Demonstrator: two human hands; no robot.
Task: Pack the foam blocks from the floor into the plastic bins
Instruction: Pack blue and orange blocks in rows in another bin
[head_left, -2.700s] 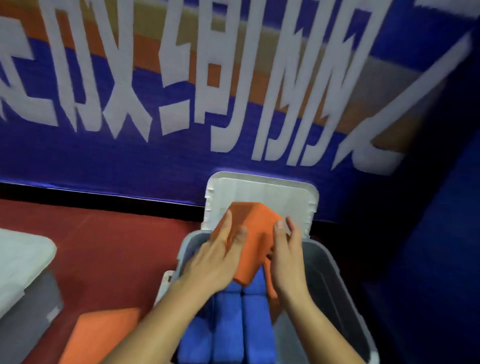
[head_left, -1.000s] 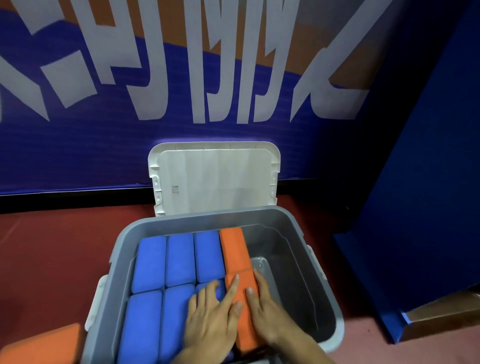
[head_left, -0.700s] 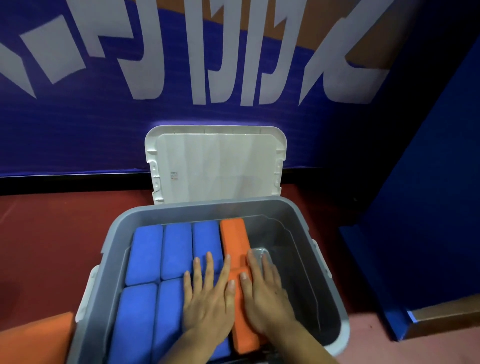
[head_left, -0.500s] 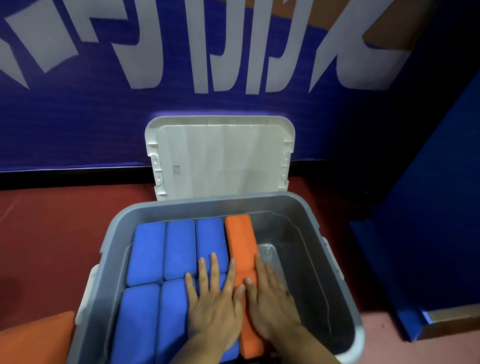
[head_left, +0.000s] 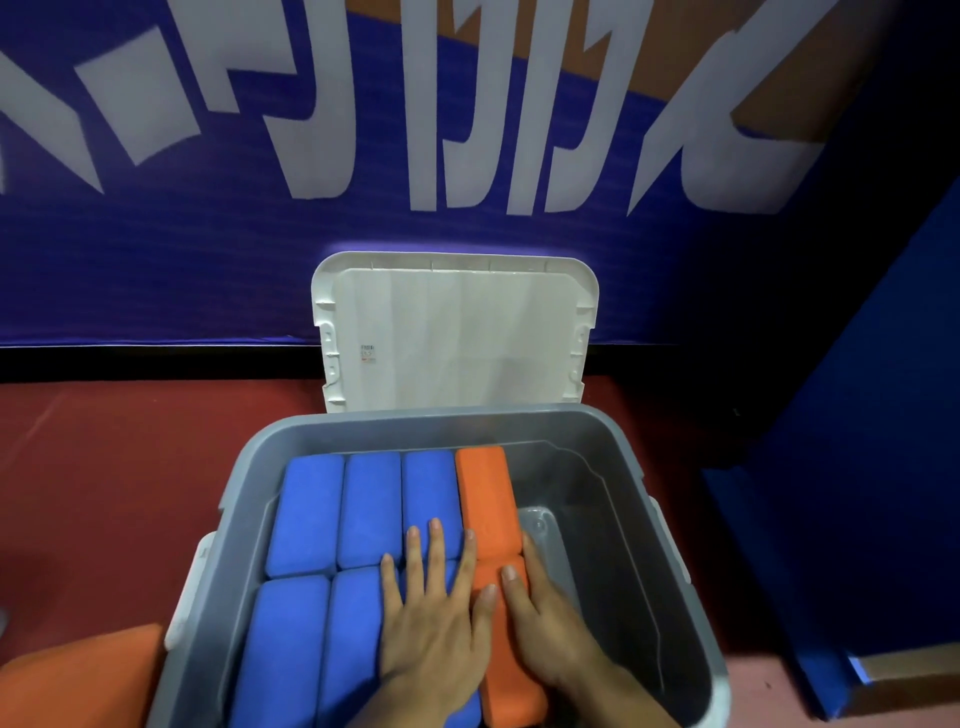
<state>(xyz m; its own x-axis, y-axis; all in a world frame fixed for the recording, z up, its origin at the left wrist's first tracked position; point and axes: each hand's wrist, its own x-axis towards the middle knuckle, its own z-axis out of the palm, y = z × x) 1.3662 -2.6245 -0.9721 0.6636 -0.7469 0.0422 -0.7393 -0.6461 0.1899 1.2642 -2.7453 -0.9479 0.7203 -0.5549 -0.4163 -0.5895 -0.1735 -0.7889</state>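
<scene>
A grey plastic bin (head_left: 670, 525) stands on the red floor in front of me. Several blue foam blocks (head_left: 311, 514) fill its left side in two rows. Two orange foam blocks lie end to end beside them: a far one (head_left: 485, 499) and a near one (head_left: 511, 670). My left hand (head_left: 434, 618) lies flat, fingers spread, on the near blue block and the edge of the near orange block. My right hand (head_left: 545, 618) presses flat on the near orange block's right side. Neither hand grips anything. The bin's right strip shows bare bottom.
The bin's white lid (head_left: 457, 332) leans upright against the blue banner wall behind. Another orange foam block (head_left: 78, 675) lies on the floor at the lower left. A dark blue panel (head_left: 857, 467) stands close on the right.
Earlier both hands carried an orange block down into the bin. Over the last second they stay flat on the near blocks, fingers spreading slightly; the view has shifted a little.
</scene>
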